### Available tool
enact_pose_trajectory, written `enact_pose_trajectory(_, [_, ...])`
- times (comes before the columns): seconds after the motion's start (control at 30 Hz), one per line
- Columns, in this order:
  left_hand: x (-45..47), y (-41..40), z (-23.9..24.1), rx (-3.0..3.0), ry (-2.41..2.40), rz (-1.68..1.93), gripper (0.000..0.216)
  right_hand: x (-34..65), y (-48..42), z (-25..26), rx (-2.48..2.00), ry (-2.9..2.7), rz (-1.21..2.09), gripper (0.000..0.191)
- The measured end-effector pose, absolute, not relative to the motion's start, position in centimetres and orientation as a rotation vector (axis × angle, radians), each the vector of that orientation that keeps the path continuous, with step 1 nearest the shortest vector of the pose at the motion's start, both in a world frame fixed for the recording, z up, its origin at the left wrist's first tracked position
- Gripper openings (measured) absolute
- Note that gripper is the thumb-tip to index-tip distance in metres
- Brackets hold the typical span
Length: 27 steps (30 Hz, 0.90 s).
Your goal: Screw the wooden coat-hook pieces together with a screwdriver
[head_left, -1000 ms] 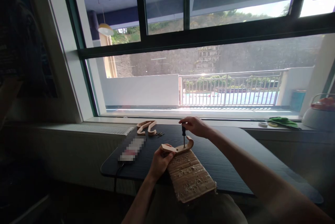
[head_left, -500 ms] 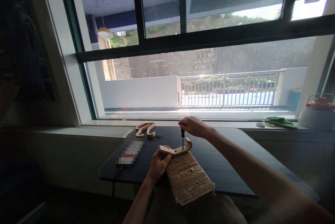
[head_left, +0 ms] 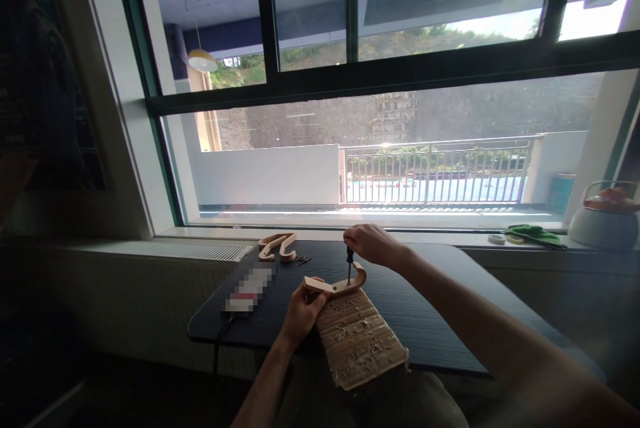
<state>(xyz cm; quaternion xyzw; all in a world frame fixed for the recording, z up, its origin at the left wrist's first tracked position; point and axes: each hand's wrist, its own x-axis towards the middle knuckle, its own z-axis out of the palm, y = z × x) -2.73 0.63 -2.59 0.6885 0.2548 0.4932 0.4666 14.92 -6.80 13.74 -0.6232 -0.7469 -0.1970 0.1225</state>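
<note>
Fingers of my right hand (head_left: 367,241) wrap around the handle of a screwdriver (head_left: 349,259), which stands upright. Its tip meets a curved wooden hook (head_left: 341,287) at a hole or screw too small to make out. The hook lies across the far end of a ridged board (head_left: 363,341), whose surface is covered with holes and splinters. My left hand (head_left: 301,311) grips the hook's left part, thumb on top, against the board's far left corner. The board's near end extends over my lap.
On the dark table (head_left: 425,308), more wooden hooks (head_left: 278,246) lie at the back left beside several screws (head_left: 303,259). A blurred-out flat item (head_left: 250,291) with a cable is at the left. A kettle (head_left: 606,218) and green cloth (head_left: 537,235) sit on the windowsill.
The right hand has shifted very slightly around the screwdriver handle. The hook, the board and the left hand keep nearly the same place.
</note>
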Motion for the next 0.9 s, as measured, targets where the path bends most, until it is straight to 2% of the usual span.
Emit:
enact_pose_trajectory(0.37, [-2.8, 0.8, -2.6, 1.703, 0.617, 1.191, 0.028, 14.7, -6.4, 13.7, -1.726, -2.272, -0.506, 0.027])
enact_pose_trajectory(0.67, [-2.9, 0.5, -2.4, 1.704, 0.613, 1.193, 0.026, 14.3, -6.0, 13.8, -1.873, -2.240, -0.682, 0.034])
enact_pose_trajectory(0.9, [-2.8, 0.9, -2.8, 1.708, 0.627, 1.176, 0.028, 12.7, -7.0, 13.8, -1.770, -2.386, -0.755, 0.029])
